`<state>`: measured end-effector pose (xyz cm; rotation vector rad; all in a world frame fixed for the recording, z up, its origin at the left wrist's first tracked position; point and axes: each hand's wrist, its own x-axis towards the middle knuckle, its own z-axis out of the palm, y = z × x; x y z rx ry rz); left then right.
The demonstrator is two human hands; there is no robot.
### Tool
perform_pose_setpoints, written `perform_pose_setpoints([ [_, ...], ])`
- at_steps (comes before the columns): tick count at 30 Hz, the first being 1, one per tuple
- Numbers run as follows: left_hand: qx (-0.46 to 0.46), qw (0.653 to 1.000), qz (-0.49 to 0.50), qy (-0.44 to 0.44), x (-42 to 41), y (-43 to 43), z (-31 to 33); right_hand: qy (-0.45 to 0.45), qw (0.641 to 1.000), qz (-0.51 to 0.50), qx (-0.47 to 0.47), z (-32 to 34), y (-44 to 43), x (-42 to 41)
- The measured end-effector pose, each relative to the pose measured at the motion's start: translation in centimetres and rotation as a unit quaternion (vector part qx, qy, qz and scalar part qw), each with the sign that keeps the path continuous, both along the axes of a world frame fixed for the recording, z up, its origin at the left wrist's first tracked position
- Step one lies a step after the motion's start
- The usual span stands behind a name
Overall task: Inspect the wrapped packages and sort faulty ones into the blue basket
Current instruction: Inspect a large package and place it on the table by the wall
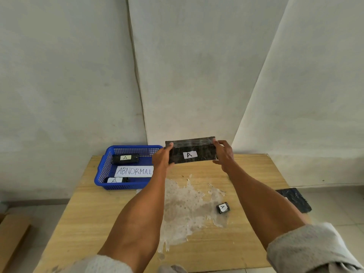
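Both hands (162,157) (223,154) hold black package (192,150) above table (98,209).

Near package (116,180) in blue basket (102,168) half hidden behind rim; black sheet (295,200) at 3 o'clock partly behind forearm

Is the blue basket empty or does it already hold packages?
Not empty: the blue basket holds two black packages and an ABNORMAL sign.
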<state>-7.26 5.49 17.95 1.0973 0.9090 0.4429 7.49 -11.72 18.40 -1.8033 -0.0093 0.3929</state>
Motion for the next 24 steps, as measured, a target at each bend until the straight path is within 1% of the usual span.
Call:
perform_pose_setpoints([
  [3, 0.038, 0.997, 0.065, -0.016, 0.7, -0.1, -0.7, 0.001, 0.998, -0.052, 0.044, 0.3, 0.3, 0.0],
  [5, 0.055, 0.995, 0.078, -0.027, 0.8, 0.0, -1.2, -0.004, 0.994, -0.097, 0.048, 0.4, 0.4, 0.2],
  [8, 0.07, 0.994, 0.063, -0.049, 0.7, 0.0, -1.6, -0.006, 0.989, -0.14, 0.054, 0.3, 0.3, 0.8],
  [13, 0.106, 0.991, 0.061, -0.06, 0.7, -0.4, -2.4, -0.01, 0.985, -0.167, 0.049, 0.1, 0.3, 1.2],
  [15, 0.105, 0.991, 0.057, -0.06, 0.9, -0.2, -3.0, -0.009, 0.984, -0.17, 0.055, 0.1, 0.1, 1.1],
  [18, 0.098, 0.992, 0.056, -0.056, 1.1, -0.1, -2.8, -0.012, 0.986, -0.156, 0.058, -0.4, -0.4, 1.1],
  [21, 0.07, 0.992, 0.096, -0.036, 1.2, -0.5, -1.0, -0.042, 0.995, -0.077, 0.056, -0.7, -1.2, 0.6],
  [24, 0.066, 0.986, 0.153, 0.021, 1.5, 0.1, -0.1, -0.086, 0.995, -0.004, 0.044, -0.7, -1.9, -0.6],
])
